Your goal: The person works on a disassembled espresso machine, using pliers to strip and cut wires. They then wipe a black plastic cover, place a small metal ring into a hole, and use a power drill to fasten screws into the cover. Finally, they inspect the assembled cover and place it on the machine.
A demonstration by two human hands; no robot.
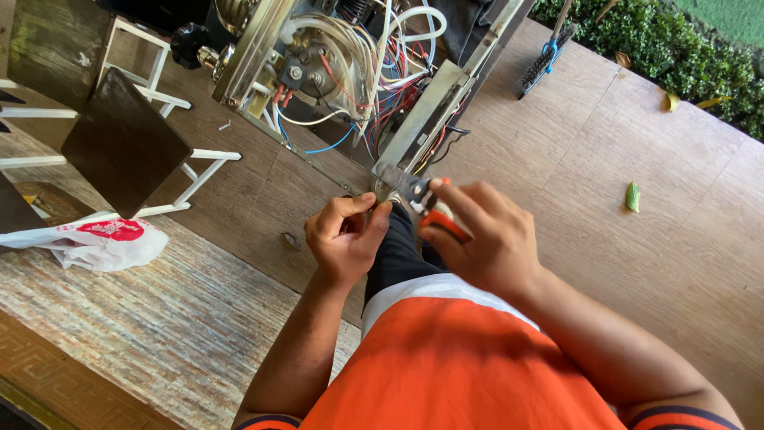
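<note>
A wood-plank floor [621, 119] lies below, with an opened machine [350, 72] full of wires ahead. The right hand [485, 239] grips orange-handled pliers [414, 195] just in front of the person's knee. The left hand [344, 239] pinches something small at the pliers' tip; what it is cannot be told.

White plastic bag [95, 241], green leaf [632, 196]
</note>
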